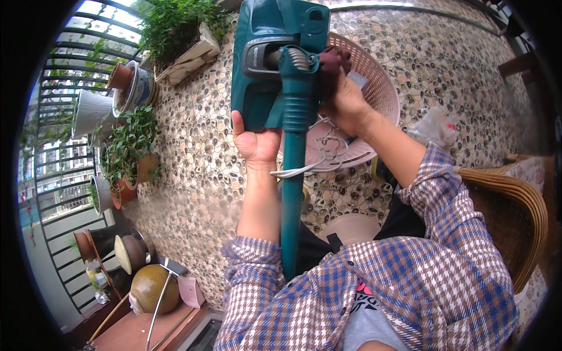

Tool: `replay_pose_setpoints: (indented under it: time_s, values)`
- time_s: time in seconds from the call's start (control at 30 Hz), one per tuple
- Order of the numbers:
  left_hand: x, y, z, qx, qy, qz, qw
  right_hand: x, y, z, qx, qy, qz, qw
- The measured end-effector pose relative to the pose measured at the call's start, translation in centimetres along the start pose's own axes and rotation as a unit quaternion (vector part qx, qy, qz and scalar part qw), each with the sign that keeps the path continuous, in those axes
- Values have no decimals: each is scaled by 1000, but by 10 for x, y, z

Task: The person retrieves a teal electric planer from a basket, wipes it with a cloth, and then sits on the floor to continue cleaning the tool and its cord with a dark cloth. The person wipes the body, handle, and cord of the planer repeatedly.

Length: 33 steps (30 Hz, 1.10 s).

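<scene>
A teal vacuum cleaner floor head (261, 105) on a teal tube (293, 197) is held up before me. My left hand (259, 142) supports the lower edge of the head, thumb up, fingers hidden behind it. My right hand (347, 103) holds a dark maroon cloth (334, 66) against the right side of the head, beside the swivel joint. A white cord (298, 172) loops around the tube. Behind the right hand lies a pink perforated plastic basket (388, 87) with cord and a pale flat item in it.
A white planter box (189, 57) and several potted plants (134, 131) line the railing at the left. A round brown jar (154, 289) stands lower left near a long-handled tool (158, 302). A wicker chair (527, 210) and a clear plastic bag (434, 127) are at the right.
</scene>
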<state>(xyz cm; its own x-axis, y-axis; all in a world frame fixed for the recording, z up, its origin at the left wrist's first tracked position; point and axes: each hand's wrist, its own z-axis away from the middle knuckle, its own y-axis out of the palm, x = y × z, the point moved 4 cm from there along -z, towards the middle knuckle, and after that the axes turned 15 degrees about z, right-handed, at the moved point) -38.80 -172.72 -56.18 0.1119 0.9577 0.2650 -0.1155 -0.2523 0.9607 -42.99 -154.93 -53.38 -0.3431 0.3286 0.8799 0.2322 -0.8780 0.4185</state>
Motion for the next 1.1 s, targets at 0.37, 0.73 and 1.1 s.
replay_pose_setpoints:
  time_s: [0.37, 0.73, 1.1]
  values:
    - [-30, 49, 1, 18, 166, -210, 963, 19, -8, 26, -76, 122, 81, 986]
    - [33, 41, -8, -25, 252, -386, 887, -37, 6, 7, -198, 35, 186, 962]
    - [-38, 40, -13, -63, 198, -202, 957, -48, 66, 99, 113, 192, 80, 972]
